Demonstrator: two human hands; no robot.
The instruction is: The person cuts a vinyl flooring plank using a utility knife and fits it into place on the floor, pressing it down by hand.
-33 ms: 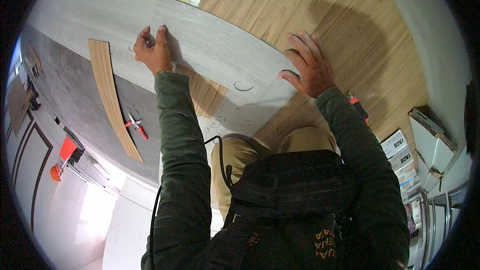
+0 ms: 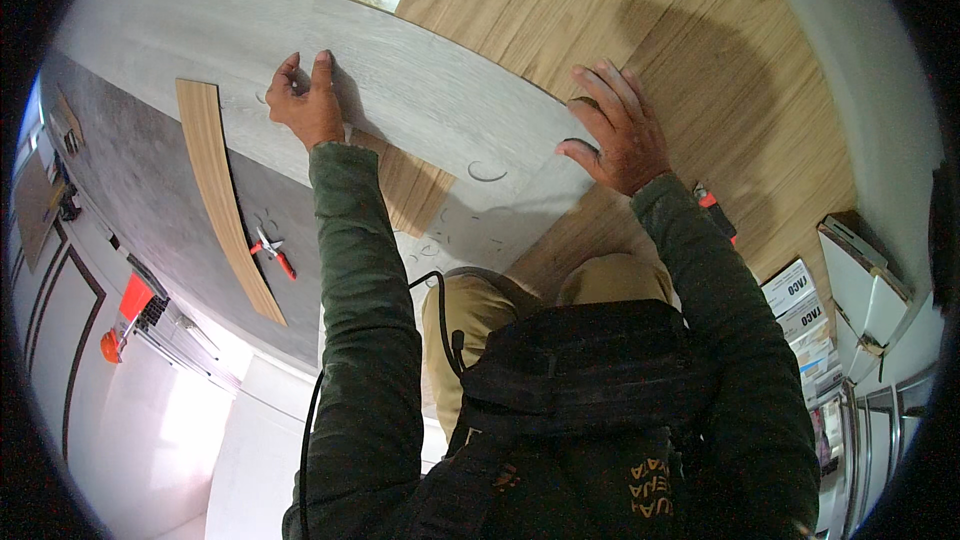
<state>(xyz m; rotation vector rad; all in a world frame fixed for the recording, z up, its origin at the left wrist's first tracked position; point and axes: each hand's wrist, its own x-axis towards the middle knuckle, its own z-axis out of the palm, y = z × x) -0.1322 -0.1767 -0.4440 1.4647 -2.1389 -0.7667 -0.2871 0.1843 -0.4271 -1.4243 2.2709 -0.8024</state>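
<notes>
A long pale grey wood-look floor plank (image 2: 430, 80) stretches across the upper middle, its far edge meeting brown wood-look planks (image 2: 500, 0). Over its left part is my left hand (image 2: 308, 105), thumb and index finger apart and the other fingers curled; no held thing can be made out. At the plank's right end my right hand (image 2: 622, 135) lies with fingers spread, fingertips by the seam with the brown boards. Thin curled shavings (image 2: 487, 176) are scattered on the grey surface. Beside my right forearm is a red and black hand tool (image 2: 714, 210), probably a utility knife.
A narrow brown plank strip (image 2: 222, 190) lies on the dark grey floor (image 2: 150, 155) at left, with red-handled snips (image 2: 272, 251) against it. White boxes (image 2: 790, 290) stand at right near the wall. An orange hard hat (image 2: 111, 345) is at far left. A black cable (image 2: 440, 315) hangs by my knee.
</notes>
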